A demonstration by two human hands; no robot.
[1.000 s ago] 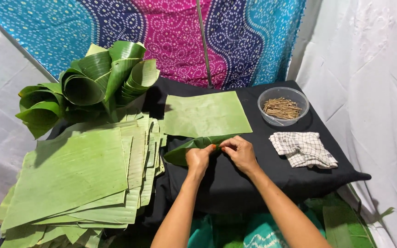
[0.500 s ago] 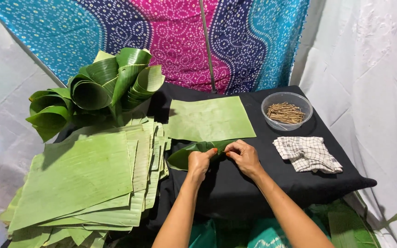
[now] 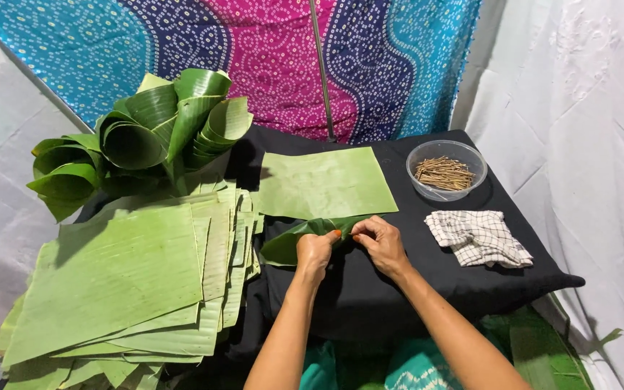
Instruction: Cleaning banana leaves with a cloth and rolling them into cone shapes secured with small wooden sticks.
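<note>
My left hand (image 3: 316,252) and my right hand (image 3: 378,241) both grip a rolled green banana leaf cone (image 3: 289,244) that lies on the black table (image 3: 370,296), its wide mouth pointing left. The fingertips of both hands pinch the leaf's narrow end between them. Just beyond the hands lies a flat cut leaf piece (image 3: 324,181). A pile of finished leaf cones (image 3: 146,133) stands at the back left.
A thick stack of flat leaf pieces (image 3: 128,278) covers the left side. A clear bowl of thin brown sticks (image 3: 445,170) sits at the back right, with a checked cloth (image 3: 478,237) in front of it. Patterned fabric (image 3: 254,58) hangs behind.
Both hands stay on the leaf cone and have shifted only slightly. The view has drifted a little.
</note>
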